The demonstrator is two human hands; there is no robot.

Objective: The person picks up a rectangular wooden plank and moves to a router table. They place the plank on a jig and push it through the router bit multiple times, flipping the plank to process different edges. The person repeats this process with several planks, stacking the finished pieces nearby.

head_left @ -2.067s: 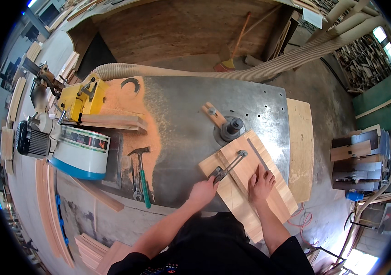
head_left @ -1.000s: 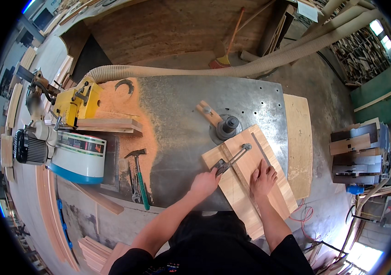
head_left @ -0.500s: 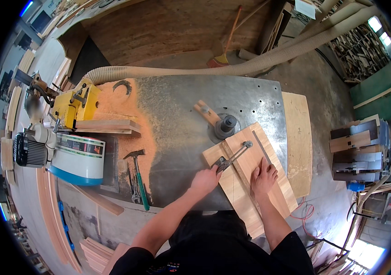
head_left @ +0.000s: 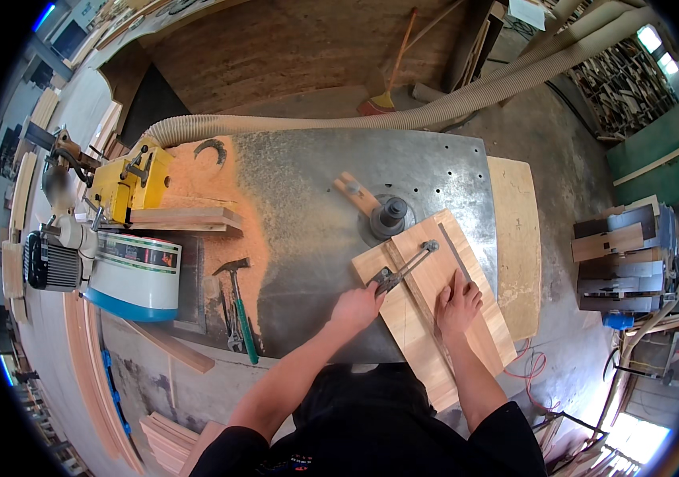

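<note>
A wooden board jig (head_left: 415, 342) made of light planks lies at an angle on the grey metal machine table (head_left: 307, 262), partly over its front edge. A metal toggle clamp (head_left: 409, 267) is mounted on it, its arm reaching to a round pad on the upper plank. My left hand (head_left: 357, 310) is closed on the clamp's handle at the left side of the jig. With fingers apart, my right hand (head_left: 457, 308) rests on the plank beside a long dark slot. Just beyond the jig's far edge stands a dark spindle (head_left: 393, 215).
Orange sawdust (head_left: 232, 215) covers the table's left part. There lie a green-handled hammer (head_left: 240, 306) and a wrench (head_left: 232, 330). A yellow machine housing (head_left: 136, 187) and a white-and-blue motor unit (head_left: 136, 274) stand at the left. A ribbed hose (head_left: 315, 124) runs along the back.
The view has shifted very slightly. My left hand and the clamp's handle have moved only a little; my right hand stays on the plank.
</note>
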